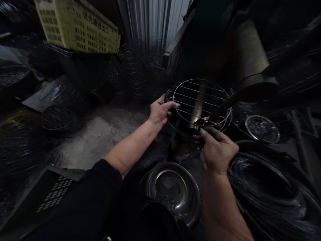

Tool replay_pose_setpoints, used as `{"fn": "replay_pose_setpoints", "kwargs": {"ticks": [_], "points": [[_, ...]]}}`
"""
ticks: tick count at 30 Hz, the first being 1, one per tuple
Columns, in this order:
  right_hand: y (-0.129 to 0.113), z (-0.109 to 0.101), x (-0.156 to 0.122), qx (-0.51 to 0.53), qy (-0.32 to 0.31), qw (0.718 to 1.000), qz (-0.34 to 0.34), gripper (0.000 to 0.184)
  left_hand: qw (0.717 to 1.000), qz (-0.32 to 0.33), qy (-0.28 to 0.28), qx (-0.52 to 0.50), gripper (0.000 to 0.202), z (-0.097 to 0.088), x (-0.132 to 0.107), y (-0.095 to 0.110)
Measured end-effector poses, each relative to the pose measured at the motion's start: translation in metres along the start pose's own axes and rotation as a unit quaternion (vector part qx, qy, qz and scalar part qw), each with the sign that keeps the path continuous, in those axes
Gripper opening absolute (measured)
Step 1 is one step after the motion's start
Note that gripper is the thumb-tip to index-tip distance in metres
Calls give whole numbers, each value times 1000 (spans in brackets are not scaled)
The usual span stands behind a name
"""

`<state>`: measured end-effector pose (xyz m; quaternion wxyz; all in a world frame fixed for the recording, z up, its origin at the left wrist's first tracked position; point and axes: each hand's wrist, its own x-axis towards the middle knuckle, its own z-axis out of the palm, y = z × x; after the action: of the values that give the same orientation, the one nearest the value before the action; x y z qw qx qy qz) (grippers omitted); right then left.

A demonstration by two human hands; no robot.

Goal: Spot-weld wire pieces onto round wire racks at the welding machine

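At the floor's left side: a dark green plastic crate with a slotted wall (54, 194), near corner; past it, bare grey floor (87, 140). Above, on the rim of a dark green bin (82, 67), a yellow perforated plastic crate (100, 31), tilted. Red print on its side: reads 优先源进出口, third character uncertain, marks after it too blurred. No other writing or brand legible. Mid-frame: left hand (159, 112) clamped on the left edge of a round silver wire rack (202, 102), held in the air, borne by the hands only. Below it, a shiny round steel bowl (173, 190) at the person's lap, contents too dim to sort. Behind the rack's bars, a brass-coloured rod (197, 112). Right hand (218, 150) pinches the rack's near edge; can't tell if a small part is in those fingers too. Status, my read: rim and parallel cross wires are in place, so mostly formed; near-edge work looks in hand, joints too small to check, remainder unknown. Upper right: dull yellowish metal cylinder (252, 50). Far right: thick coil of dark, glossy wire (265, 187).
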<state>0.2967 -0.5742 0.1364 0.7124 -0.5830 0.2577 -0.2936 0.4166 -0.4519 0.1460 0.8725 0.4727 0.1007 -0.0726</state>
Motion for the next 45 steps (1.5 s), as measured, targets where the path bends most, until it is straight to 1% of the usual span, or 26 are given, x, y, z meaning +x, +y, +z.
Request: {"fn": "replay_pose_setpoints", "kwargs": {"ticks": [2,4,6,7,9,11,13,16,21,26,31,36,38,40,43,45], "points": [[0,-4,-8,-4,9,1000,-25,23,1000,-2,2,-3,88,0,0,0],[1,-9,-15,-25,26,996,-82,22,1000,-3,3,-9,89,0,-1,0],[5,-13,-17,-45,31,990,-127,21,1000,-6,-1,-15,87,1,-1,-1],[7,-15,-16,-51,25,990,-129,21,1000,-7,-3,-17,84,1,-2,-2],[12,-16,-12,-57,7,994,-95,22,1000,-7,-11,-18,79,2,-3,-4],[15,-14,-7,-59,13,996,-63,23,1000,-1,-15,-17,78,2,-4,-6],[16,-11,-4,-63,39,995,-66,23,1000,-5,-14,-16,78,4,-5,-7],[15,-6,-4,-67,72,991,-91,22,1000,-16,-8,-20,78,5,-6,-6],[16,-2,-4,-55,88,990,-95,23,999,-20,-6,-26,74,5,-4,-3],[17,2,2,-12,66,994,-88,20,999,-27,1,-36,77,5,4,-4],[14,8,7,-8,70,993,-98,19,999,-31,24,-36,82,6,13,-6],[13,11,14,-10,58,995,-83,16,998,-49,35,-34,67,9,19,-6],[14,9,16,-10,51,996,-77,17,997,-51,43,-27,65,10,20,-7],[13,4,17,-21,40,996,-72,19,997,-51,56,-18,68,10,20,-7],[11,-6,15,-77,-9,995,-55,23,997,-48,59,-1,70,11,20,-7],[10,-10,12,-113,-31,992,-46,26,998,-41,55,3,70,11,20,-7]]}}
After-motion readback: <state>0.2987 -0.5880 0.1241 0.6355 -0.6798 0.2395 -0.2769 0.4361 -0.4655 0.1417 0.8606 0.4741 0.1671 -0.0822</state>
